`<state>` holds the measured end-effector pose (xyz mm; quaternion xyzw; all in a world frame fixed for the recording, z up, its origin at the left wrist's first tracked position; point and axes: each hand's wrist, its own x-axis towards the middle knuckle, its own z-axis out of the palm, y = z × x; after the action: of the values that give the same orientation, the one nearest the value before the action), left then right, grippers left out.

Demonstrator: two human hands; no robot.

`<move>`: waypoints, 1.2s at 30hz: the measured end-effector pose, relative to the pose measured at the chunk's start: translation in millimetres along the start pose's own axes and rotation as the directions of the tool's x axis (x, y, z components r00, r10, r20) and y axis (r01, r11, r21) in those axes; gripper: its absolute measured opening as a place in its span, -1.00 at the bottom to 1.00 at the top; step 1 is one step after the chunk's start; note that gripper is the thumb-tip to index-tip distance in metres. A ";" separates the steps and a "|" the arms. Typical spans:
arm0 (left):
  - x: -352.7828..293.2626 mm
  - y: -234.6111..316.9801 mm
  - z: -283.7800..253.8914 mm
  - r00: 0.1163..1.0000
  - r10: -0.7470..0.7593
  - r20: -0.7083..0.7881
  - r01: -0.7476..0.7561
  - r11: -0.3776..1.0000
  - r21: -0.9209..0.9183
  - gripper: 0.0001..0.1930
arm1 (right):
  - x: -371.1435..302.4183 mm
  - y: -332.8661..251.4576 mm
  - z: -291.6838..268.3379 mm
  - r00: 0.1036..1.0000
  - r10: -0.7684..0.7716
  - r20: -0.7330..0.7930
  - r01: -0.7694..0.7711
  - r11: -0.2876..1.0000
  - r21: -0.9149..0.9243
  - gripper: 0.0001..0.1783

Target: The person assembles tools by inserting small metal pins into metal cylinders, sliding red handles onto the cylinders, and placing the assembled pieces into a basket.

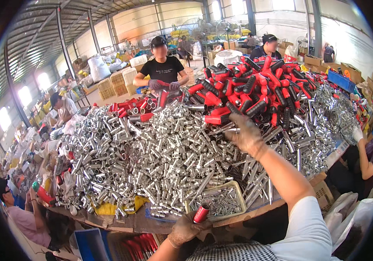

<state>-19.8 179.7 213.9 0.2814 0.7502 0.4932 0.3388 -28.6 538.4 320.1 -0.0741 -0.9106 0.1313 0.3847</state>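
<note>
My left hand (184,229), in a worn glove, is closed around a red handle (201,213) near the table's front edge. Its round, hollow end points up, and my fingers hide the lower part. Stretched forward across the table, my gloved right hand (246,135) has its fingers apart at the lower edge of a heap of red and black handles (256,82). The nearest of those is a red handle with a black grip (218,118), just beyond the fingertips. Loose silver metal sockets (169,143) cover the table before me.
A shallow cream tray (244,204) of small metal pieces stands at the front edge. Below are a blue bin (88,243) and a box of red handles (141,245). A co-worker (162,65) faces me across the pile; others work at both sides.
</note>
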 end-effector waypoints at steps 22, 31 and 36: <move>3.0 -11.7 7.8 0.986 0.164 0.001 -0.163 0.984 -0.076 -0.60 | -116.4 -62.9 -97.0 0.810 0.387 0.440 -0.470 -0.019 0.882 -0.19; -17.9 2.4 13.1 0.971 0.234 0.052 -0.238 0.911 0.336 -0.61 | -161.0 -72.3 -125.7 0.506 0.097 0.857 -0.860 0.137 0.492 -0.26; -35.0 31.9 22.0 0.946 0.189 0.263 -0.322 0.652 0.687 -0.67 | -176.3 -99.8 -118.3 0.591 -0.057 0.805 -0.530 0.725 0.441 -0.55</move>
<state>21.7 176.7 245.4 0.5351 0.8042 0.1759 0.1898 175.4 423.1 308.8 -0.0036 -0.8595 0.5067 -0.0671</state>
